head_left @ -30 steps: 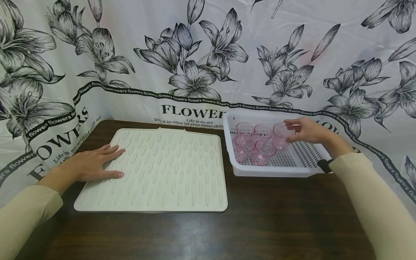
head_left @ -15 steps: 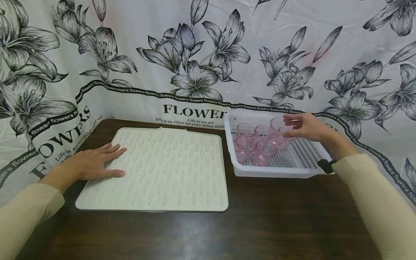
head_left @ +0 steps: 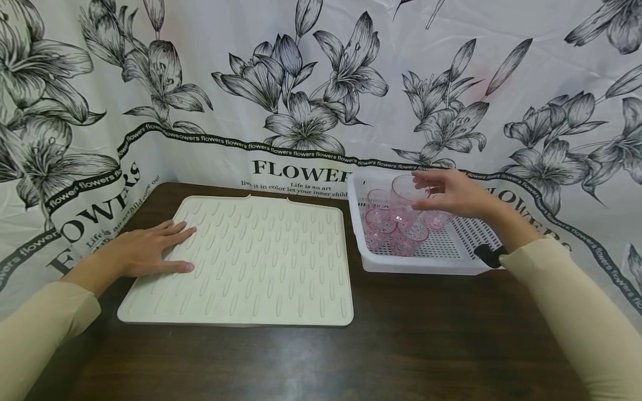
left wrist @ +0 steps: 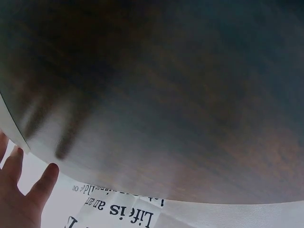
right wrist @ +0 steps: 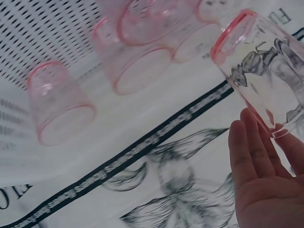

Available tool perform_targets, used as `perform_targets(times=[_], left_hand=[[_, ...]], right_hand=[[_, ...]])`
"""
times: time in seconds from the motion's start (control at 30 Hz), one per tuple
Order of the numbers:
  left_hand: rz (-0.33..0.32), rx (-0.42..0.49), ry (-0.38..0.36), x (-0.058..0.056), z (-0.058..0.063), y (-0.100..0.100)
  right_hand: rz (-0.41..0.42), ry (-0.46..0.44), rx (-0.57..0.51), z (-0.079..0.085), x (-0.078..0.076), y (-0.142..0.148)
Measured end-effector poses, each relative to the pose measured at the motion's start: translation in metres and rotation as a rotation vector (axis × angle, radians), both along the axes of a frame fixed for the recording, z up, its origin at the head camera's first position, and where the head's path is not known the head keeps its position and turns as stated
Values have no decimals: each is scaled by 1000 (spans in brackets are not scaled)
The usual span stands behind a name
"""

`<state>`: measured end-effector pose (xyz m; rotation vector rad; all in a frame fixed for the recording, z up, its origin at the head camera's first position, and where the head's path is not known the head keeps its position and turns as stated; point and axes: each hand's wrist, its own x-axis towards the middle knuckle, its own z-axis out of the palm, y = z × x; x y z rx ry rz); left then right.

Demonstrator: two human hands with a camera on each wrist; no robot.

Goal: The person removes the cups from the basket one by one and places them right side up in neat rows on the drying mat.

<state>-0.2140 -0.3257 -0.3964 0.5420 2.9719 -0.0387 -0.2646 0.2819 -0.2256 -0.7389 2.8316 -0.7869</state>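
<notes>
My right hand (head_left: 453, 195) holds a clear pink-tinted cup (head_left: 403, 192) near its rim, above the white plastic basket (head_left: 426, 265). The right wrist view shows the fingers (right wrist: 247, 156) and thumb at one end of the cup (right wrist: 266, 66). Below it, several similar pink cups (head_left: 408, 238) stand in the left and middle part of the basket; the held cup partly hides some of them. My left hand (head_left: 145, 250) rests with spread fingers on the left edge of a cream ribbed mat (head_left: 266, 262). In the left wrist view only part of the left hand (left wrist: 23, 194) shows.
The mat and basket sit side by side on a dark wooden table (head_left: 301, 362), with a narrow strip of wood between them. A white flower-printed cloth (head_left: 210, 161) hangs behind and to the left. A black object (head_left: 486, 255) sits at my right wrist.
My right hand has lifted the cup from among the others and carried it left and slightly up over the basket. The left hand stays on the mat.
</notes>
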Motion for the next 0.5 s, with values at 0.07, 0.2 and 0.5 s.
perform_targets(times=[0.07, 0.2, 0.5], left_hand=[[-2, -4, 2, 0, 0, -1], [0, -5, 1, -1, -1, 0], [-4, -3, 4, -1, -1, -1]], right_hand=[[18, 9, -14, 0, 1, -6], [55, 28, -36, -1, 4, -18], [145, 49, -80, -6, 13, -46]])
